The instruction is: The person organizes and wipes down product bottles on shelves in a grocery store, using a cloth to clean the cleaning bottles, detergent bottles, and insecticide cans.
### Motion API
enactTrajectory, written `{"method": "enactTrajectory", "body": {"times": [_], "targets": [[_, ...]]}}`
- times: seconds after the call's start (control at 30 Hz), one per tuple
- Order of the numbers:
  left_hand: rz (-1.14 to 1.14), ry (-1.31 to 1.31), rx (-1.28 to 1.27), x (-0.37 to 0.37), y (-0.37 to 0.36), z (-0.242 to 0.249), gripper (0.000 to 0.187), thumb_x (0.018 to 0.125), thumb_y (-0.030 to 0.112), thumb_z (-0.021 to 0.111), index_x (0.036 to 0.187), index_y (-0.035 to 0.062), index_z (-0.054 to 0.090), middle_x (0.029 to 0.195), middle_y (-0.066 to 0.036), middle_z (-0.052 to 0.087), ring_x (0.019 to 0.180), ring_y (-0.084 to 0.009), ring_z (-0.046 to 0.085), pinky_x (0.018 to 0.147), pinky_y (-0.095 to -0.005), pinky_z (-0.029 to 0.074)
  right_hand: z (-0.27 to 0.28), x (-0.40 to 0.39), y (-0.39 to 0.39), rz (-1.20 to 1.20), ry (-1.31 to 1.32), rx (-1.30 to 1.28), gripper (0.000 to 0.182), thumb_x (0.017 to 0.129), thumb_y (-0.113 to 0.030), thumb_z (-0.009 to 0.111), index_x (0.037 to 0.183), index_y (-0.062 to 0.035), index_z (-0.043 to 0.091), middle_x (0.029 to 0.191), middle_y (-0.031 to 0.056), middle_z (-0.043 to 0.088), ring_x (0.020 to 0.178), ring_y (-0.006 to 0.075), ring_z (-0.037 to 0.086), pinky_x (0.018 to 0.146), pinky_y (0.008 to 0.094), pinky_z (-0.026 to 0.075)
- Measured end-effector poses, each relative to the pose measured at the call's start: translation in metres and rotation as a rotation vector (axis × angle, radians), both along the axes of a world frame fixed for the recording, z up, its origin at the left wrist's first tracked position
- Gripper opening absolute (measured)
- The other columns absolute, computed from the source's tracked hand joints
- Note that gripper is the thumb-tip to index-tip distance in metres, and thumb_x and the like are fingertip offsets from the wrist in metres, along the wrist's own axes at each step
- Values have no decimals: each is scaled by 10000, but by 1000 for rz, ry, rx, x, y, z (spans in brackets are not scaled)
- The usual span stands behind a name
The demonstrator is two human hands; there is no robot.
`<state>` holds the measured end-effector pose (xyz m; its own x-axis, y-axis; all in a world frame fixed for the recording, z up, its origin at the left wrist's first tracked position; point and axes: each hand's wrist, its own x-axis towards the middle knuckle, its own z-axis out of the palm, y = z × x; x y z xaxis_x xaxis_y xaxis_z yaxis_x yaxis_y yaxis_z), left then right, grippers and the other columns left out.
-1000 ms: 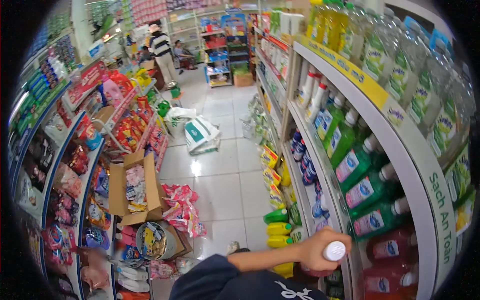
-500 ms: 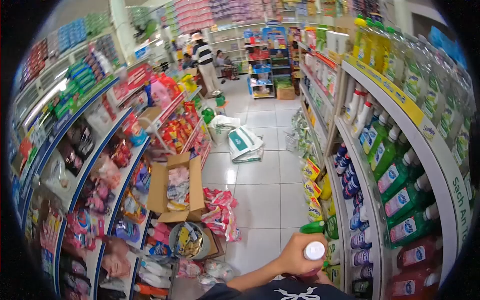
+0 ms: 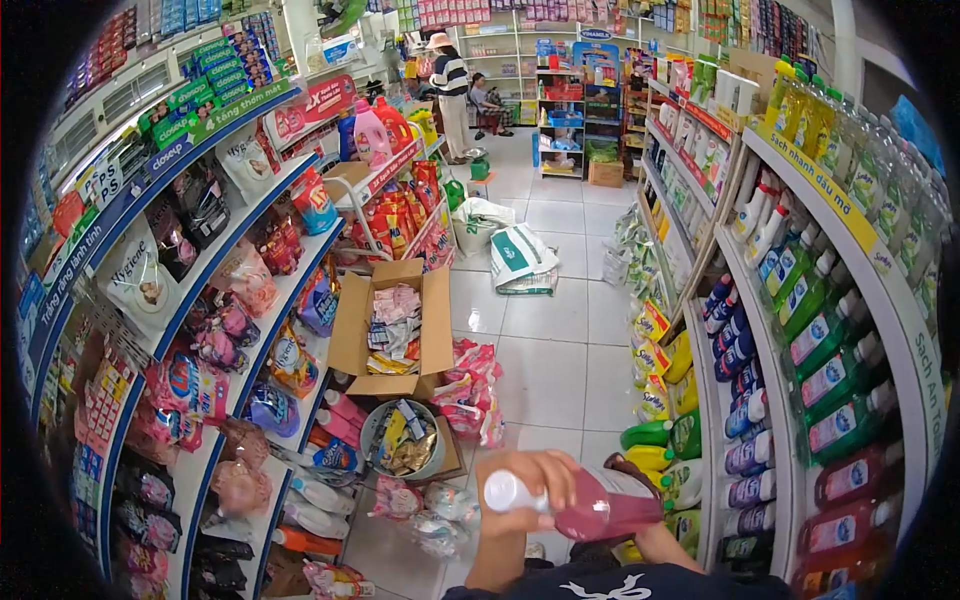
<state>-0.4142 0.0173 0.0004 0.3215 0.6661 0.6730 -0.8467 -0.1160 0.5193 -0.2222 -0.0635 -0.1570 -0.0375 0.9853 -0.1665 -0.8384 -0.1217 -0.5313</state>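
Note:
A bottle of dark pink liquid with a white cap [image 3: 610, 503] lies tilted nearly sideways in front of my body, its cap pointing left. My left hand [image 3: 535, 485] wraps round its neck and shoulder just behind the cap. At the base end is my right hand [image 3: 638, 473], mostly hidden behind the bottle, with its fingers curled over the far side. Just beyond the bottle, a green bottle [image 3: 648, 434] lies on its side by the foot of the right shelf.
Shelves of bottles [image 3: 835, 375] line the right side; packaged goods fill the left shelves [image 3: 215, 255]. An open carton [image 3: 435, 330], a bucket of packets [image 3: 425, 470] and pink packs [image 3: 470, 390] crowd the left floor. White sacks [image 3: 522, 255] lie farther up the tiled aisle. People [image 3: 452, 90] are at the back.
The pink bottle has turned from cap-up towards me to lying sideways, cap to the left. My left hand has moved left with it. The view has shifted, showing more of the left shelves.

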Motion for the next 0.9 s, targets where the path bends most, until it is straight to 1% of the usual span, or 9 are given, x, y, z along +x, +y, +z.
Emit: {"method": "enactTrajectory", "body": {"times": [0.13,0.2,0.27,0.37,0.47,0.57,0.67,0.73,0.9], "targets": [[-113,13,218,-23,-6,-1,294,418,-7,560,697,36,474,582,-138,573,514,-282,573,719,-411,418,-7,-12,-15,46,-61,-108,224,837,-260,462,954,-71,490,838,94,564,723,214,558,662,340,452],[-105,60,131,-30,-9,-7,282,409,2,567,678,28,486,562,-155,567,492,-293,567,688,-413,430,-10,-13,-13,199,-47,-523,301,857,-303,454,1034,-65,499,888,77,569,726,166,551,648,274,445],[-44,99,-37,-30,-22,-16,282,410,3,569,681,20,492,561,-161,563,495,-297,566,686,-412,431,4,-13,-25,297,-511,-194,366,851,-311,452,1084,-33,494,973,95,559,873,167,543,780,278,426],[44,343,-10,-22,-40,-18,193,454,15,627,623,18,533,606,-107,572,599,-241,575,705,-379,448,42,-26,-25,463,-809,-176,394,868,-334,426,1137,-49,470,1013,59,537,913,115,492,804,263,415],[134,599,286,-7,-54,-28,156,513,36,636,651,34,564,615,-63,576,623,-216,580,695,-329,470,81,-56,-15,257,-753,81,383,875,-337,411,1144,-67,450,1076,71,505,955,111,468,826,253,398],[103,605,353,-9,-63,-26,135,515,37,623,632,47,556,614,-40,574,622,-222,579,732,-347,468,109,-80,1,16,-302,263,274,848,-260,493,1003,-34,514,1199,162,436,1011,232,501,880,333,380],[120,536,257,-31,-64,-16,126,506,32,618,596,34,530,589,-54,569,586,-211,575,743,-368,465,78,-89,10,-75,-907,461,230,847,-188,496,983,-7,536,1141,157,484,1005,213,504,880,321,382],[138,517,197,-45,-73,-3,139,486,21,612,569,31,500,575,-72,566,564,-206,571,735,-373,466,74,-93,-5,360,-378,77,294,856,-207,501,1022,30,551,987,74,571,925,130,506,832,276,393],[138,476,168,-72,-69,-4,234,430,19,608,635,16,494,549,-152,561,525,-265,585,686,-391,451,-6,-92,-9,644,-598,-147,346,882,-262,435,1008,34,565,958,86,589,877,133,525,815,278,395]]}}
